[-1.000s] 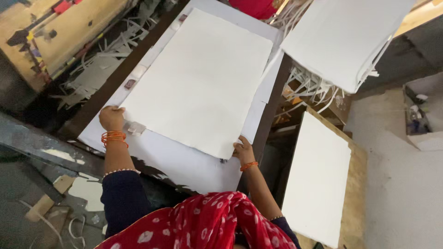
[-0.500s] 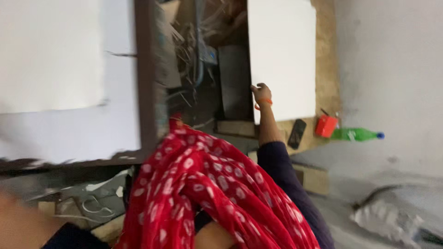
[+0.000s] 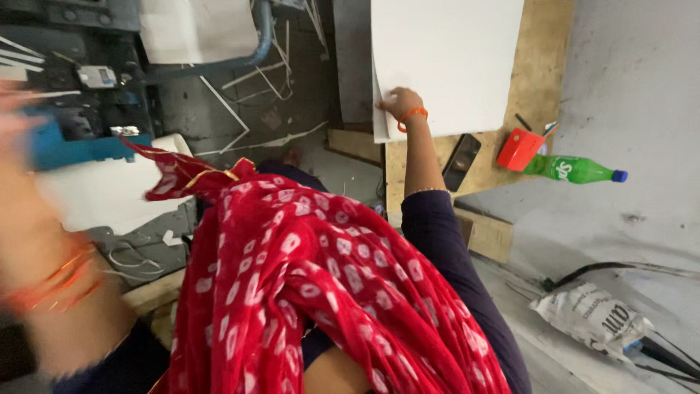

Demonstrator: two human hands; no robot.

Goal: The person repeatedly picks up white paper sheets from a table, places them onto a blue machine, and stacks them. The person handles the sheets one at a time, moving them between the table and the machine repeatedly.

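Note:
My right hand [image 3: 399, 104], with an orange bangle at the wrist, is curled on the lower left corner of a large white sheet [image 3: 452, 58]. The sheet lies on top of a stack on a wooden board [image 3: 543, 66]. My left hand [image 3: 18, 138] is raised at the far left and badly blurred, with orange bangles lower on the forearm. Whether it holds anything is unclear. Behind it lies another white sheet [image 3: 102, 193]. A red scarf with white dots [image 3: 306, 277] fills the middle of the view.
On the board by the stack lie a black phone [image 3: 461, 162] and a red container [image 3: 519, 149]. A green bottle [image 3: 572, 169] and a plastic bag [image 3: 594, 317] lie on the grey floor. A blue machine [image 3: 65, 142] stands at left, with paper strips [image 3: 233, 109] strewn below.
The view has swung right, from the big sheet on the table to the stack on the wooden board. My right hand now sits on that stack's corner, and my left arm has come up, blurred.

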